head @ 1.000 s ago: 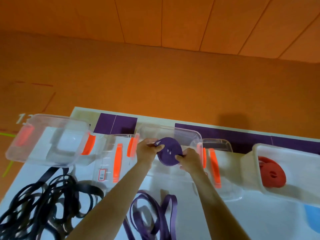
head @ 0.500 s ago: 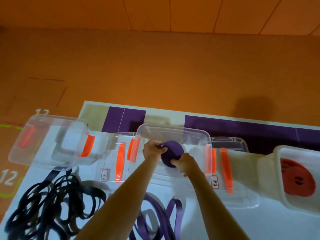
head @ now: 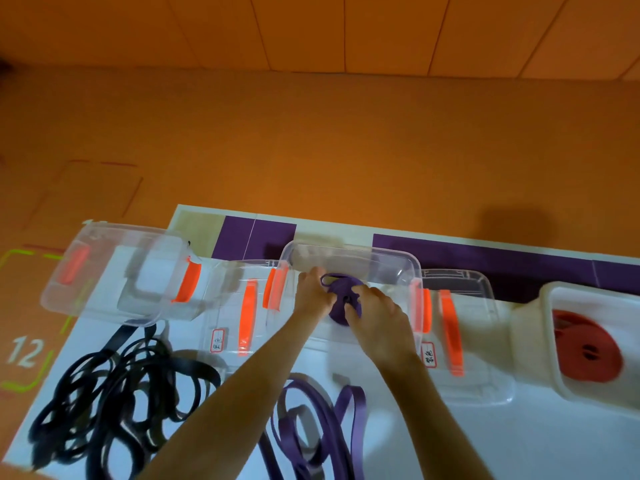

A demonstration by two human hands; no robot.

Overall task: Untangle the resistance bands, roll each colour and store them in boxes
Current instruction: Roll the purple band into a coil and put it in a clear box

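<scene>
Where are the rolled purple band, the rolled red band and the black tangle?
rolled purple band [head: 338,315], head view, lower part of its visible face.
rolled red band [head: 575,341], head view, flat face beside its hole.
black tangle [head: 110,382], head view, strands near its middle.

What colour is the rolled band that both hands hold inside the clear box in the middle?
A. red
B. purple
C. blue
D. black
B: the rolled band that the left hand and the right hand hold inside the middle clear box is purple. The red roll lies in the white box at the right.
</scene>
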